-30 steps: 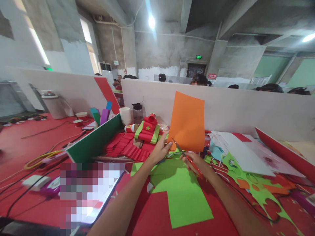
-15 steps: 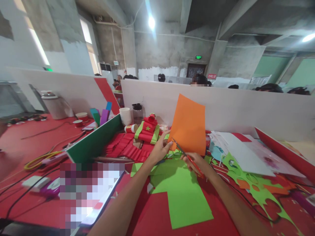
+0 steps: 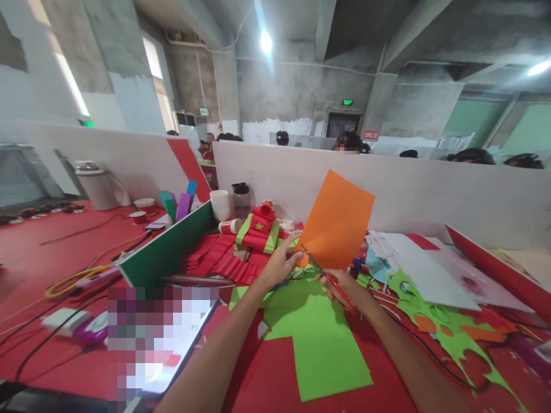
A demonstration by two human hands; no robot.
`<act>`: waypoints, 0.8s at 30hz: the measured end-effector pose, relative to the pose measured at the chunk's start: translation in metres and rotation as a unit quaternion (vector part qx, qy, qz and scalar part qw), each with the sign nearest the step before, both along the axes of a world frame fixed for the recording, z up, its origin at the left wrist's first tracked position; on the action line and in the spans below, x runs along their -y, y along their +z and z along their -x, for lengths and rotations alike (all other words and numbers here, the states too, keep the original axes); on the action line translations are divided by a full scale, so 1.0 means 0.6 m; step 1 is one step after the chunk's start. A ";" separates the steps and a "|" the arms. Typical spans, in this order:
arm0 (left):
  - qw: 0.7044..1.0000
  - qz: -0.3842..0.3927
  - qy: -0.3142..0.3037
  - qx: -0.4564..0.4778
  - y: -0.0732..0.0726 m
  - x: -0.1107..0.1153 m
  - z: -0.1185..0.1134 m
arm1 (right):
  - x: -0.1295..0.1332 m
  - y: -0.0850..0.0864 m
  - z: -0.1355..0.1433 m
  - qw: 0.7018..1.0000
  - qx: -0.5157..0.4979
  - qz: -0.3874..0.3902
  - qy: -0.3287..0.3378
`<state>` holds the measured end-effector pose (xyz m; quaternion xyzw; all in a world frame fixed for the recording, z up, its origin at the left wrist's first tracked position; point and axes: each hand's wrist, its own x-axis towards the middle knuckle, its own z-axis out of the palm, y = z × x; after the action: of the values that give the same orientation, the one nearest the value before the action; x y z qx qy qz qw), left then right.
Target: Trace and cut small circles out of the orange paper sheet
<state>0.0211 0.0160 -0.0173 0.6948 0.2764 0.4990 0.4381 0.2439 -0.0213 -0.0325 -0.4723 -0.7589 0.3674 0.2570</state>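
The left hand (image 3: 279, 265) pinches the lower left corner of the orange paper sheet (image 3: 338, 215), thumb against fingers. The right hand (image 3: 342, 285) is curled around the red handles of the scissors (image 3: 318, 267), whose blades point at that same corner. The orange paper sheet stands tilted above the table (image 3: 267, 378). Below it lies a green paper sheet (image 3: 327, 344); to its left sits a red paper figure (image 3: 259, 225) with a star; to its right lie white sheets (image 3: 424, 267).
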 end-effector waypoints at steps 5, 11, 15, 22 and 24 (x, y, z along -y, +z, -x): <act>1.000 -0.006 0.000 0.007 0.005 0.006 -0.001 | -0.007 -0.007 -0.002 1.000 -0.009 0.009 0.003; 1.000 0.004 -0.010 0.005 0.006 0.009 -0.002 | -0.015 -0.006 -0.005 0.999 0.005 0.041 -0.008; 1.000 0.008 -0.006 -0.012 0.001 0.005 -0.001 | -0.009 0.002 -0.003 1.000 0.017 0.001 -0.018; 0.999 -0.035 -0.020 -0.022 -0.005 -0.002 0.001 | -0.008 0.001 -0.001 0.999 0.002 0.010 -0.036; 0.999 -0.031 -0.022 -0.020 -0.004 -0.001 0.001 | -0.006 0.003 -0.001 0.999 -0.004 0.017 -0.038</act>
<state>0.0206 0.0163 -0.0200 0.7238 0.2537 0.4839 0.4214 0.2443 -0.0175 -0.0306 -0.5034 -0.7329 0.3724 0.2659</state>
